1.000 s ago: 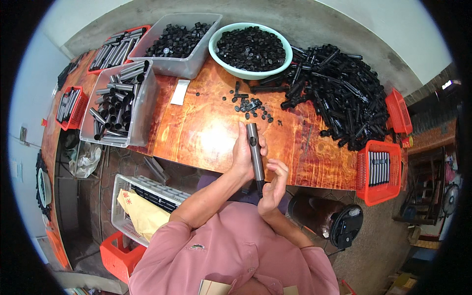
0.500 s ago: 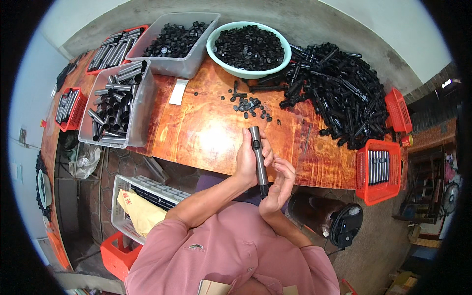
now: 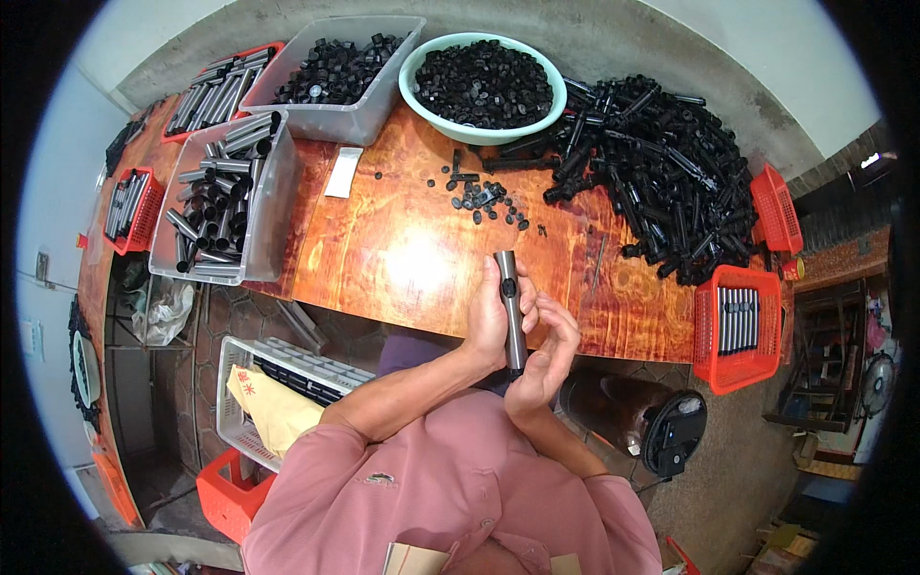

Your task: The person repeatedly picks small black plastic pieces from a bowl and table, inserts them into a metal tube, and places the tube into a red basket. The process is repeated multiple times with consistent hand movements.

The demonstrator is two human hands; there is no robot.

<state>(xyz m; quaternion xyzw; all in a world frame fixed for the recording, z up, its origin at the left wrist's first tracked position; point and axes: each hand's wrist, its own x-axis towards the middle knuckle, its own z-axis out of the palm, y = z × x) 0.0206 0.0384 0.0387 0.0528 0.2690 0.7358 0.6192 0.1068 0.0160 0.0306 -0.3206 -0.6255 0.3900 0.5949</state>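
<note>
The left hand point(image 3: 487, 324) has its grip wrapped around one silver tube point(image 3: 513, 331), thumb on one side and fingers on the other. The right hand point(image 3: 544, 359) is loosely curled, not closed, and its palm seems to touch the tube's low end. The tube tips up a bit, over the near edge of the tabletop point(image 3: 374, 240).

This tube looks partly put together. A black end piece point(image 3: 516, 373) sits at the bottom, and something dark shows in the side hole. I can't tell if the top is plugged, or if the bottom piece is all the way in.

Past the hands, small black bits point(image 3: 484, 198) lie loose, near a white strip point(image 3: 343, 172).

To the right, a red basket point(image 3: 738, 374) holds a neat row of tubes point(image 3: 736, 326) with dark spots in the middle. I think those are further along.

Lots of parts are loose. A clear bin point(image 3: 276, 216) on the left is full of jumbled tubes, another clear bin point(image 3: 359, 123) and a pale green bowl point(image 3: 479, 135) hold little black pieces, and a big heap of black parts point(image 3: 661, 182) lies by the bowl. So plenty seems left.
</note>
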